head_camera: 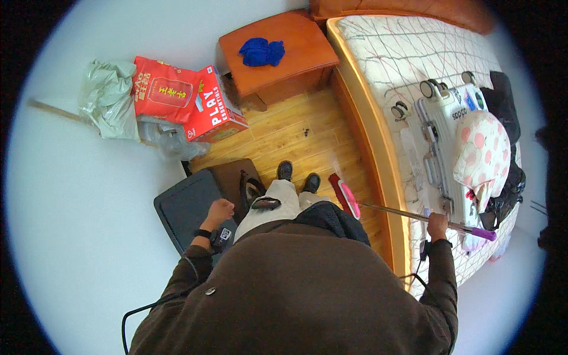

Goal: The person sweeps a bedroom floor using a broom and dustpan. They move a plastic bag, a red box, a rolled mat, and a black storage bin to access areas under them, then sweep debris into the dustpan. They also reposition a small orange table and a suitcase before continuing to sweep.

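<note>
My right hand [438, 226] is closed round the metal handle of a broom, near its purple end grip [483, 234]. The broom's pink head [349, 198] with dark red bristles is at the wooden floor [284, 120], right of my shoes, and the handle slants over the mattress edge. My left hand [222, 210] holds nothing that I can see; its fingers are loosely curled above a dark storage box lid [191, 206]. A small dark bit of debris [306, 132] lies on the floor ahead of my feet.
On the right, a mattress [372, 49] bears a white suitcase [448, 111], a peach-patterned cloth bundle [481, 146] and black bags. A brown nightstand [284, 26] holds a blue cloth [262, 52]. Left stand a red carton [217, 106], a red bag [164, 91] and a pale green plastic bag [108, 97].
</note>
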